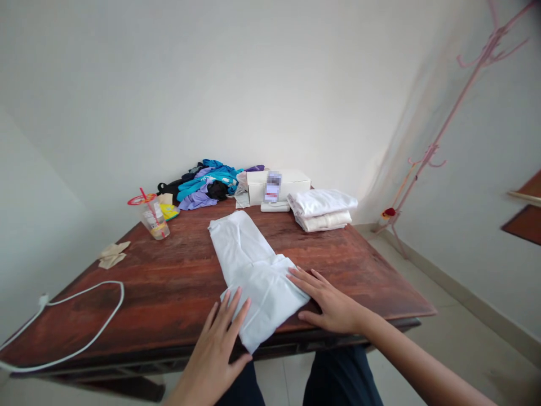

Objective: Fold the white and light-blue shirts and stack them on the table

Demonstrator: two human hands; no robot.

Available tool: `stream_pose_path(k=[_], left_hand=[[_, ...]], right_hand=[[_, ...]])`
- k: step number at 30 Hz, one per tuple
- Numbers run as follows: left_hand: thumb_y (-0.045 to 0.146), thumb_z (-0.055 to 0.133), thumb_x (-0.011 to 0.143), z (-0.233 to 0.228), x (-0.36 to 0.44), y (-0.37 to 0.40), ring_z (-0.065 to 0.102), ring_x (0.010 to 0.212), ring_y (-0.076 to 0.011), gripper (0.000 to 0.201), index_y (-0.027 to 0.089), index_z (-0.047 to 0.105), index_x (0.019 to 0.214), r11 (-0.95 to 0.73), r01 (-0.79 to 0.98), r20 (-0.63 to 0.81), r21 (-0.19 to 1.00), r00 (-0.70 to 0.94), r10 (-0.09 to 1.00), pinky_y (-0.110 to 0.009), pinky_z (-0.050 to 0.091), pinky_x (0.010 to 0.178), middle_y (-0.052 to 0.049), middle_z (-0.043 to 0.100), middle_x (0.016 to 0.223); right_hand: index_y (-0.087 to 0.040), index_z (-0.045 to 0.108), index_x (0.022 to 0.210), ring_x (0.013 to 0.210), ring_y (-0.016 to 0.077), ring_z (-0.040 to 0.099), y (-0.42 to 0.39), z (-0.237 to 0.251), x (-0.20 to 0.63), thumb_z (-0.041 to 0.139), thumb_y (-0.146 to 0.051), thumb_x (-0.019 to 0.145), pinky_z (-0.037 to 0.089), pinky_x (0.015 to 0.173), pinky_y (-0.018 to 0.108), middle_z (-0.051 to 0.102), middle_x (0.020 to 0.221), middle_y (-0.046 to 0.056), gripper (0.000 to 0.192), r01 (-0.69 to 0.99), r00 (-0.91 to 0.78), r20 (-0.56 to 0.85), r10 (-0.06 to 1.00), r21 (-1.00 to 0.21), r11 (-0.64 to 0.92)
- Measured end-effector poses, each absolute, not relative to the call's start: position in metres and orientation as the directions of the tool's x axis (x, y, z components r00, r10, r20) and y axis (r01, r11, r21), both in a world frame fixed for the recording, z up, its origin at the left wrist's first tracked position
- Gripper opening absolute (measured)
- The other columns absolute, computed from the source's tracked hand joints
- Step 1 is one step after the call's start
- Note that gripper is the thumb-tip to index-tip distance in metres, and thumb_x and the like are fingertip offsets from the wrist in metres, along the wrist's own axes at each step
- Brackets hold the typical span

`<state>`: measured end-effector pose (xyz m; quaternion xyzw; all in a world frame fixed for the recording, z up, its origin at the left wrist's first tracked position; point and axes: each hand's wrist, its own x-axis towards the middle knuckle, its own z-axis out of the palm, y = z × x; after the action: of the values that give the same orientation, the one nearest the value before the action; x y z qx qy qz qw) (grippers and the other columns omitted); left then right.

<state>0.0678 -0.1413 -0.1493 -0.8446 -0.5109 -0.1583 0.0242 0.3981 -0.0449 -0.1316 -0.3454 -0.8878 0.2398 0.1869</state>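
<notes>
The left hand [217,341] and the right hand [332,301] are both flat with fingers spread, gripping nothing; their fingertips rest on opposite side edges of a long, smooth white fabric garment [247,242]. The garment lies at the near middle of the dark reddish-brown wooden tabletop [169,287], its lowest corner reaching past the front edge. It looks partly folded: its sides are drawn into a narrow strip and its near part lies in wider layers, but the length is not yet doubled into a compact block. Beyond it to the right, a neat stack of folded white and cream cloth [323,211] appears finished, while a crumpled heap of blue, lilac and black clothes [207,186] at the back is unfolded. Beside that heap stands a closed white rectangular box [291,183], contents hidden. At the left, a clear plastic cup [156,220] holds a red straw [150,203]; any drink inside is hard to tell.
</notes>
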Motion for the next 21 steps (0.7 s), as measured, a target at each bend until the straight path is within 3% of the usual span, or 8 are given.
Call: stream_pose_path(k=[5, 9, 12, 15, 18, 21], left_hand=[[0.0, 0.052, 0.079, -0.147, 0.08, -0.126, 0.026, 0.153, -0.0323, 0.092, 0.03, 0.026, 0.162, -0.505, 0.862, 0.331, 0.036, 0.467, 0.82, -0.055, 0.031, 0.12, -0.003, 0.029, 0.166], [-0.002, 0.046, 0.081, -0.151, 0.075, -0.128, 0.029, 0.152, -0.0292, 0.087, 0.035, 0.035, 0.159, -0.557, 0.829, 0.345, 0.059, 0.507, 0.79, -0.052, 0.026, 0.124, 0.002, 0.039, 0.162], [0.009, 0.048, 0.092, -0.16, 0.063, -0.134, 0.03, 0.152, -0.0297, 0.074, 0.036, 0.034, 0.159, -0.597, 0.789, 0.333, 0.146, 0.529, 0.78, -0.053, 0.022, 0.125, 0.0, 0.042, 0.16], [0.027, 0.049, 0.1, -0.166, 0.052, -0.142, 0.031, 0.151, -0.0316, 0.061, 0.037, 0.034, 0.159, -0.649, 0.714, 0.327, 0.263, 0.567, 0.756, -0.057, 0.014, 0.126, -0.002, 0.044, 0.158], [0.047, 0.048, 0.101, -0.163, 0.045, -0.149, 0.034, 0.149, -0.0336, 0.055, 0.039, 0.041, 0.155, -0.691, 0.609, 0.334, 0.389, 0.606, 0.722, -0.059, 0.009, 0.125, -0.004, 0.048, 0.155], [0.062, 0.048, 0.097, -0.148, 0.045, -0.158, 0.043, 0.144, -0.0347, 0.057, 0.038, 0.053, 0.148, -0.666, 0.508, 0.302, 0.546, 0.623, 0.722, -0.057, 0.015, 0.125, -0.005, 0.057, 0.148]], right_hand=[[-0.031, 0.033, 0.16, 0.152, 0.0291, 0.03, -0.052, -0.137, 0.39, 0.058, -0.022, 0.092, 0.016, 0.125, 0.057, 0.038, 0.162, 0.006, 0.073, 0.55, -0.644, 0.227, 0.731, -0.526, 0.648], [-0.033, 0.036, 0.158, 0.151, 0.032, 0.032, -0.069, -0.137, 0.396, 0.063, -0.028, 0.092, 0.017, 0.125, 0.059, 0.043, 0.159, 0.006, 0.072, 0.538, -0.636, 0.233, 0.736, -0.55, 0.639], [-0.031, 0.039, 0.158, 0.15, 0.0356, 0.032, -0.084, -0.141, 0.406, 0.075, -0.037, 0.085, 0.022, 0.124, 0.058, 0.048, 0.156, 0.009, 0.081, 0.529, -0.644, 0.225, 0.731, -0.561, 0.637], [-0.031, 0.043, 0.156, 0.151, 0.0351, 0.032, -0.095, -0.15, 0.415, 0.075, -0.031, 0.084, 0.028, 0.123, 0.055, 0.048, 0.156, 0.009, 0.079, 0.535, -0.634, 0.264, 0.727, -0.529, 0.659], [-0.033, 0.045, 0.154, 0.153, 0.0339, 0.027, -0.099, -0.154, 0.416, 0.067, -0.019, 0.086, 0.028, 0.122, 0.056, 0.039, 0.161, 0.007, 0.074, 0.531, -0.611, 0.334, 0.717, -0.499, 0.685], [-0.037, 0.052, 0.149, 0.153, 0.0326, 0.026, -0.101, -0.146, 0.407, 0.063, -0.018, 0.09, 0.025, 0.122, 0.057, 0.037, 0.163, 0.005, 0.063, 0.464, -0.632, 0.366, 0.683, -0.527, 0.712]])
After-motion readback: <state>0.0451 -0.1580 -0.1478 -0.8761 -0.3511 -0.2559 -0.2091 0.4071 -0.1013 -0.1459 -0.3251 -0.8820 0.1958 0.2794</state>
